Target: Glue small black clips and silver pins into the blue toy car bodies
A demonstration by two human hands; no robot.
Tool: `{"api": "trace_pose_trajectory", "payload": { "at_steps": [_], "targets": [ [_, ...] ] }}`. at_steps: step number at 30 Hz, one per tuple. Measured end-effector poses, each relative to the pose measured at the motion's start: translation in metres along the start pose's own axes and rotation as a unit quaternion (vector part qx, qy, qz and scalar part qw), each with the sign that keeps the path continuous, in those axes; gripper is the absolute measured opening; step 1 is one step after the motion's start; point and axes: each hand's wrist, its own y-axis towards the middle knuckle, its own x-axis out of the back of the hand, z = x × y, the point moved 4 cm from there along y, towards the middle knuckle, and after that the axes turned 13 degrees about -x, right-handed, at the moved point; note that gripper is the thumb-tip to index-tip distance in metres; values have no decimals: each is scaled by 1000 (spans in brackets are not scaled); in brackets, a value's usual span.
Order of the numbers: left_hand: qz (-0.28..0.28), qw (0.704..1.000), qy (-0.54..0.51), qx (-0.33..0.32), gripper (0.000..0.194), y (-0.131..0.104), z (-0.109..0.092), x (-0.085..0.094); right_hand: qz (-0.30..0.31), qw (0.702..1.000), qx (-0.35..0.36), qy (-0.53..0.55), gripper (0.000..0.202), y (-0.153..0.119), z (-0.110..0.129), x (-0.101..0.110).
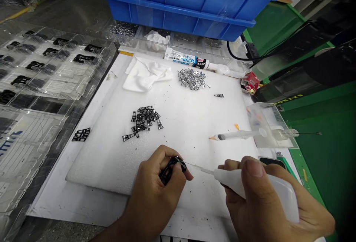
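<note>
While the left hand (158, 194) pinches a black part (165, 176) over the white foam pad (111, 160), the right hand (267, 208) grips a whitish squeeze bottle (285, 195) (its thin nozzle (204, 169) aimed at that part).

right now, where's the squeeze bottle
In the head view, the white squeeze bottle is at the lower right, held in the right hand, its thin nozzle pointing left toward the small black part in the left hand.

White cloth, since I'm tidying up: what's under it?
The white cloth lies on the foam pad; whatever sits directly beneath its folds is covered.
</note>
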Motion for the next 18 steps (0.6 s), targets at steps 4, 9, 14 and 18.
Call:
{"api": "trace_pose_trajectory", "payload": {
  "at_steps": [4,9,14,18],
  "targets": [
    [-2,1000,7,3,19,0,-1,0,13,998,-32,49,29,0,-2,0],
    [-4,1000,12,-3,18,1,0,0,0,997,-53,54,23,0,-10,4],
    [-3,1000,5,-2,17,1,-2,0,0,996,-67,52,23,-2,-10,3],
    [0,1000,1,0,16,1,-2,0,-11,998,-60,23,28,-2,-11,4]
  ]
}}
